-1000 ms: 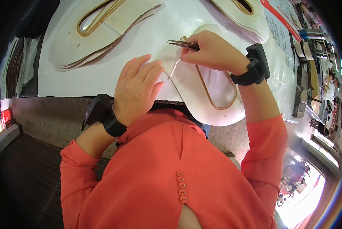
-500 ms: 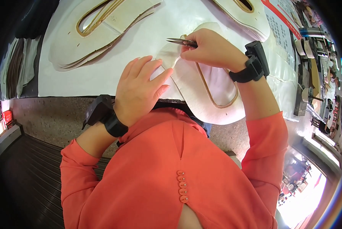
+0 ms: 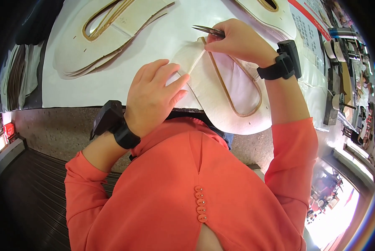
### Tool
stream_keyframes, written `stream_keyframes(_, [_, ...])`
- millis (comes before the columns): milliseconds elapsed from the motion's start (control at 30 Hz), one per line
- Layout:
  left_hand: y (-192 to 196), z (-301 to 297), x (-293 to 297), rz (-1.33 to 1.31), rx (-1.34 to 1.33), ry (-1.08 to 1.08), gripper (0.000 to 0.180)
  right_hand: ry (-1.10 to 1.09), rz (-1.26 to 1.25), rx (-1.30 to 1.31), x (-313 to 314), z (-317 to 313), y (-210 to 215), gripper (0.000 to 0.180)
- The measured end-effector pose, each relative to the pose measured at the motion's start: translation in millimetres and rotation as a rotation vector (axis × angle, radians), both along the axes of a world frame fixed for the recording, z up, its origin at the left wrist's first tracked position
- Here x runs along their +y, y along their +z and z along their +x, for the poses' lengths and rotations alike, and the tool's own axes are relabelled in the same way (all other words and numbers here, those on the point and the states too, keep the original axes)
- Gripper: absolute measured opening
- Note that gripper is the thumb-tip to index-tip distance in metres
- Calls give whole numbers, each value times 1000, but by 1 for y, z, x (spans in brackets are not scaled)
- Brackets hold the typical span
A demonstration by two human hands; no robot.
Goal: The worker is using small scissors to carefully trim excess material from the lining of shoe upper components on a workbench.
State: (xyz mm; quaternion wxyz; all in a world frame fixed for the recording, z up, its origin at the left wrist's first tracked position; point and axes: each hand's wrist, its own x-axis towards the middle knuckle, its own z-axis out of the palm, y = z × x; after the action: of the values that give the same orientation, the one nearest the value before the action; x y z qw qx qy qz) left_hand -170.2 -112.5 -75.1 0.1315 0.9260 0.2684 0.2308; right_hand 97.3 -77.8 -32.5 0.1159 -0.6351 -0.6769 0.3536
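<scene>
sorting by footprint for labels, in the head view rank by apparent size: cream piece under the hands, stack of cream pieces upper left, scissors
1. stack of cream pieces
2. cream piece under the hands, partly covered and nearer the camera, so these two are unsure
3. scissors, clearly smallest, in the right hand

panel [image 3: 214, 90]: matt cream cloth, tan glossy trim | tweezers [image 3: 207, 30] above panel: dark polished metal | worktop [image 3: 57, 125] below panel: rough speckled stone

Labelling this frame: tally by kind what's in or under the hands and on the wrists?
Slim metal tweezers in right hand: 1
Cream cut panel under left hand: 1
Thin pale strip: 1
Black wrist devices: 2
Total: 5
</scene>
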Motion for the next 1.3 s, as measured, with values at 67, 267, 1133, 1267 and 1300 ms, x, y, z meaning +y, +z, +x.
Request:
stream_keyframes(67, [0,2,2,2,-11,-9,39,-7,4,-9,2,0,-4,29])
stream_keyframes(267, [-3,15,21,74,-96,-109,31,0,-13,-49,8,-7,-4,26])
stream_keyframes(1133, [-3,41,44,43,13,-255,20,-151,498,-249,-138,-39,-4,34])
stream_keyframes(1267, [-4,42,44,59,20,-261,22,-206,458,-215,-145,-47,-17,35])
stream_keyframes(1300, [-4,42,45,62,18,-261,22,-208,458,-213,-145,-47,-17,35])
